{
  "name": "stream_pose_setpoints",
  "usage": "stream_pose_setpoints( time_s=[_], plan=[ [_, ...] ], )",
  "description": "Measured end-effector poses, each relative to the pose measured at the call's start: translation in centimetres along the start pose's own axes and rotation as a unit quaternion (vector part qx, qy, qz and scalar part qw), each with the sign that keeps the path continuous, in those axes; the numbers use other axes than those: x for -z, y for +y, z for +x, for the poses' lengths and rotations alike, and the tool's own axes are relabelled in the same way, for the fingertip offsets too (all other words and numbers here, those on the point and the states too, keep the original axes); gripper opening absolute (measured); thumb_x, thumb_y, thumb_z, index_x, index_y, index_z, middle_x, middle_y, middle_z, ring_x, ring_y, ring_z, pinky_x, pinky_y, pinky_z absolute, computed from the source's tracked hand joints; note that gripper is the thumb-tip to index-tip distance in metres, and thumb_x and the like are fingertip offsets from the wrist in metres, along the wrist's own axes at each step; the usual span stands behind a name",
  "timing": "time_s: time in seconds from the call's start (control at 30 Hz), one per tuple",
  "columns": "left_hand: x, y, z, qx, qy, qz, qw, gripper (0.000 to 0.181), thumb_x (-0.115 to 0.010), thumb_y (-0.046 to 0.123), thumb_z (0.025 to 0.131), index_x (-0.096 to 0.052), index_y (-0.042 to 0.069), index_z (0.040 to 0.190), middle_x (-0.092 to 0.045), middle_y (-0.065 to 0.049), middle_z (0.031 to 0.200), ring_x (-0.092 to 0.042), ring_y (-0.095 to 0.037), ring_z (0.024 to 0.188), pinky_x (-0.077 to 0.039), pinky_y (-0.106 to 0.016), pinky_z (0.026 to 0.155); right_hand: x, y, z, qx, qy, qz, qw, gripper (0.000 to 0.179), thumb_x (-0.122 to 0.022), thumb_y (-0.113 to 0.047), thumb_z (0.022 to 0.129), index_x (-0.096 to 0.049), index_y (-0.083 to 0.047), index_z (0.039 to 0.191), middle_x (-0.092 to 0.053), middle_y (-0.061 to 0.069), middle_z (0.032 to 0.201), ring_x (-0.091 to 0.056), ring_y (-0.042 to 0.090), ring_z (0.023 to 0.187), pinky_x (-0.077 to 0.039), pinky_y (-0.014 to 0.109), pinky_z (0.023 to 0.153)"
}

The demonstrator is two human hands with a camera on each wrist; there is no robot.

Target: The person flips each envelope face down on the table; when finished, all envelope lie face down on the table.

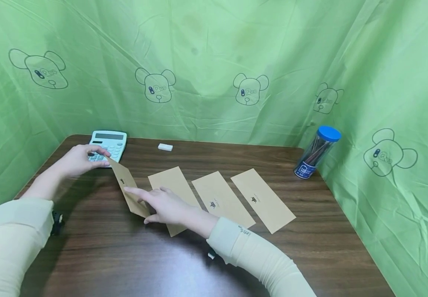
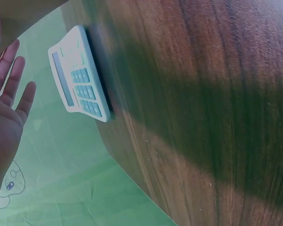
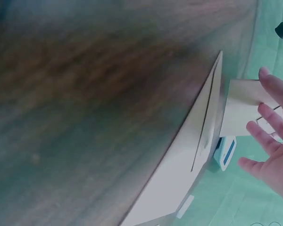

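Note:
Tilted up off the table at the left is a kraft-paper envelope (image 1: 130, 189) with a small dark print. My left hand (image 1: 78, 160) pinches its far end between thumb and fingers, just over the calculator (image 1: 114, 142). Stretched across from the right, my right hand (image 1: 169, 205) has its index finger extended at the envelope's face and its thumb by the near corner. The right wrist view shows those fingers (image 3: 266, 139) spread in front of the paper. Under the right hand, a flat envelope (image 1: 175, 181) is partly hidden.
Two more flat envelopes, one in the middle (image 1: 223, 200) and one farther right (image 1: 264, 202), lie slanted on the dark wooden table (image 1: 125, 264). A white eraser (image 1: 165, 147) lies at the back. A blue-lidded tube of pencils (image 1: 316, 154) stands at the right edge. Green cloth (image 1: 206, 49) hangs behind.

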State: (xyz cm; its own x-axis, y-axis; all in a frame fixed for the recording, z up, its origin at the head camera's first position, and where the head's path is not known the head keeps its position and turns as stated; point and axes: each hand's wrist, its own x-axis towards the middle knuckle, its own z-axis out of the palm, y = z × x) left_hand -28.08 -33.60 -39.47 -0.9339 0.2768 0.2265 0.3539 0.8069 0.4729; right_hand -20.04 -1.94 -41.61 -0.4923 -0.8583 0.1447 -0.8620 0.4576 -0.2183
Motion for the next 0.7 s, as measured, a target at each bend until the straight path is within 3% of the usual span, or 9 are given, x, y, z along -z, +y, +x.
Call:
stream_pose_setpoints(
  time_s=[0.2, 0.27, 0.5, 0.7],
  plan=[
    [-0.2, 0.2, 0.3, 0.005, 0.029, -0.025, 0.9992, 0.035, -0.078, 0.027, 0.078, -0.061, 0.010, 0.104, -0.066, -0.011, 0.094, -0.055, -0.006, 0.085, -0.041, -0.030, 0.081, 0.4, -0.2, 0.3, -0.006, 0.006, -0.003, 1.0000, 0.097, -0.075, -0.044, 0.076, -0.012, -0.034, 0.149, -0.062, -0.016, 0.120, -0.053, -0.002, 0.114, -0.036, 0.040, 0.105],
    [-0.5, 0.2, 0.5, 0.002, 0.036, -0.036, 0.9987, 0.038, -0.079, 0.025, 0.077, -0.059, 0.008, 0.105, -0.065, -0.011, 0.093, -0.055, -0.002, 0.082, -0.039, -0.025, 0.078, 0.4, -0.2, 0.3, -0.007, 0.011, -0.004, 0.9999, 0.093, -0.075, -0.045, 0.076, -0.017, -0.032, 0.148, -0.061, -0.017, 0.122, -0.052, -0.001, 0.115, -0.036, 0.036, 0.104],
    [-0.8, 0.4, 0.9, 0.012, 0.038, -0.071, 0.9967, 0.043, -0.080, 0.021, 0.076, -0.053, 0.007, 0.107, -0.062, -0.008, 0.093, -0.060, -0.008, 0.081, -0.042, -0.014, 0.069, 0.7, -0.2, 0.5, -0.022, 0.028, -0.021, 0.9991, 0.089, -0.075, -0.051, 0.073, -0.028, -0.025, 0.145, -0.048, -0.013, 0.139, -0.044, 0.002, 0.125, -0.035, 0.031, 0.106],
    [-1.2, 0.4, 1.0, 0.019, 0.014, -0.083, 0.9963, 0.046, -0.079, 0.021, 0.077, -0.049, 0.005, 0.108, -0.056, -0.008, 0.098, -0.061, -0.012, 0.083, -0.046, -0.014, 0.068, 0.8, -0.1, 0.4, -0.041, 0.034, -0.060, 0.9968, 0.084, -0.074, -0.056, 0.071, -0.038, -0.019, 0.138, -0.050, -0.008, 0.134, -0.044, 0.006, 0.127, -0.036, 0.031, 0.106]
  ],
)
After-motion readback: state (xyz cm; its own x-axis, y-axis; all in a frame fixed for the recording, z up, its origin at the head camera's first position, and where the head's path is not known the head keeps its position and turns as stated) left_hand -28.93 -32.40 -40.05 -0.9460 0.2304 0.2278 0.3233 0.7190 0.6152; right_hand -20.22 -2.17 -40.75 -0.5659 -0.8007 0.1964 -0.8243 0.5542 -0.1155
